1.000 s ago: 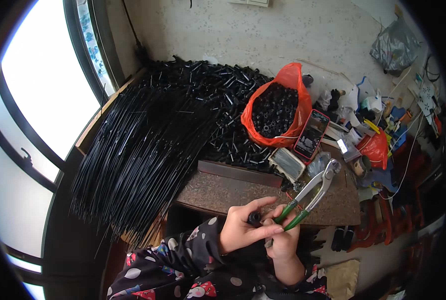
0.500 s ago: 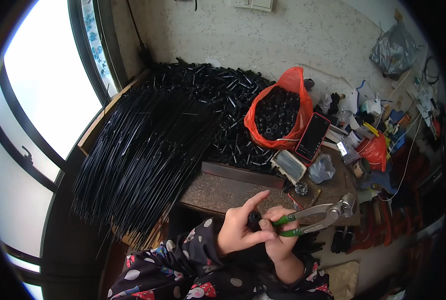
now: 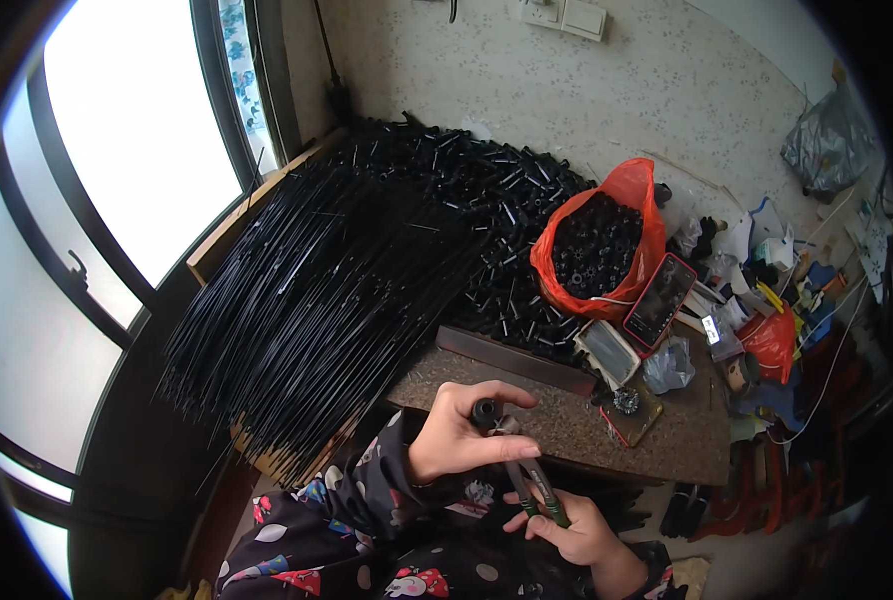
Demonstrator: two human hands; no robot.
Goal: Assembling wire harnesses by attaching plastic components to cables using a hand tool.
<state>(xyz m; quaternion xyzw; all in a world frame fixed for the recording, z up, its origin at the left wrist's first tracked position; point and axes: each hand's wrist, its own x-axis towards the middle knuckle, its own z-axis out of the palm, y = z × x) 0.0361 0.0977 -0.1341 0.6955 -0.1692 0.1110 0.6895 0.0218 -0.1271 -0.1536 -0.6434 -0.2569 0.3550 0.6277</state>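
Observation:
My left hand (image 3: 449, 435) is closed around a short black tube-like piece (image 3: 485, 410), its open end facing up. Below it, my right hand (image 3: 579, 530) grips the green handles of a pair of pliers (image 3: 540, 484). The plier jaws point up toward the left hand and lie right by the black piece; whether they bite on it is hard to tell, as the left fingers partly cover them. Beyond my hands is the brown speckled tabletop (image 3: 427, 380).
Long thin black rods (image 3: 307, 300) fan over the table's left side. Behind them are heaped short black tubes (image 3: 507, 190). A red plastic bag (image 3: 639, 185) holds black parts, with a phone (image 3: 659, 300) beside it. A dark bar (image 3: 517, 361) lies in front of the heap.
The pliers have swung round from pointing right to pointing up toward the left hand. My right hand has dropped lower, apart from the left. The whole view has shifted.

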